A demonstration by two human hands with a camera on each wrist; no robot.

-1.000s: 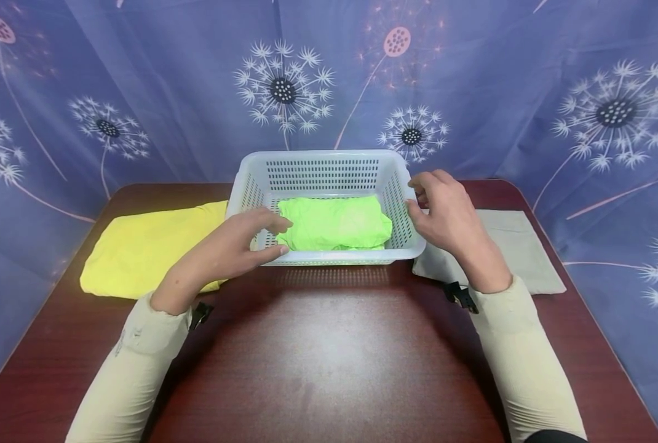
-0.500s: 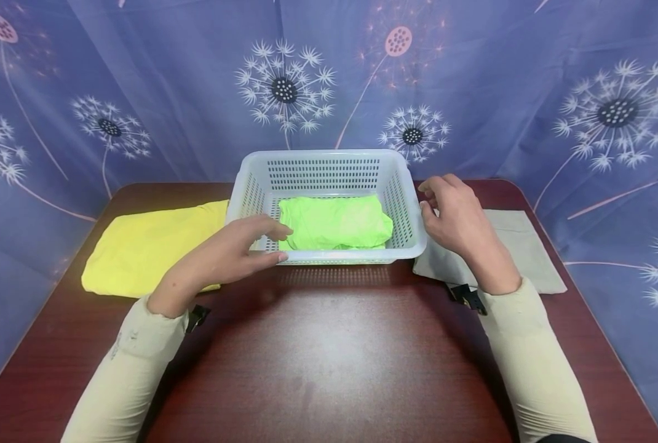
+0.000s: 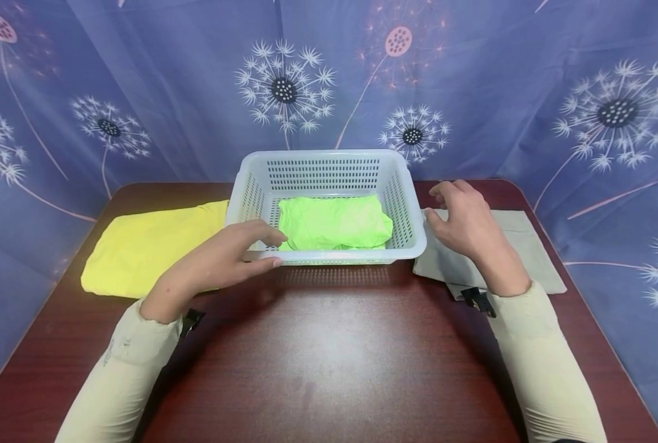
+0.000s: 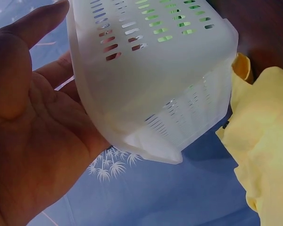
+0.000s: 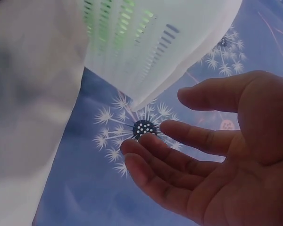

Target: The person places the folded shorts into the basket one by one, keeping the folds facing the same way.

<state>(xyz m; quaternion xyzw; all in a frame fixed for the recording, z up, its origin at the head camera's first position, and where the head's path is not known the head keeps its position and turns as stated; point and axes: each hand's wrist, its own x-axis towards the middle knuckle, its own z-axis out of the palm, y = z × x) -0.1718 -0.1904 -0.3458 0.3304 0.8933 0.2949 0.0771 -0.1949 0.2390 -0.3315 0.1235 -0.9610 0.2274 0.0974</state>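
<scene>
Green cloth is in the basket at the table's far edge; yellow cloth by the left edge, grey cloth by the right, both outside! Left hand, right hand: apart, relaxed, gripping nothing.

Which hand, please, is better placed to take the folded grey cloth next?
Likely the right hand: empty and near the folded grey cloth; the left hand is across the plastic basket from it.

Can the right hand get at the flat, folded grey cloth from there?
Probably yes: the right hand looks free and close to the grey cloth, whose top looks uncovered; the white perforated plastic basket stands alongside.
</scene>
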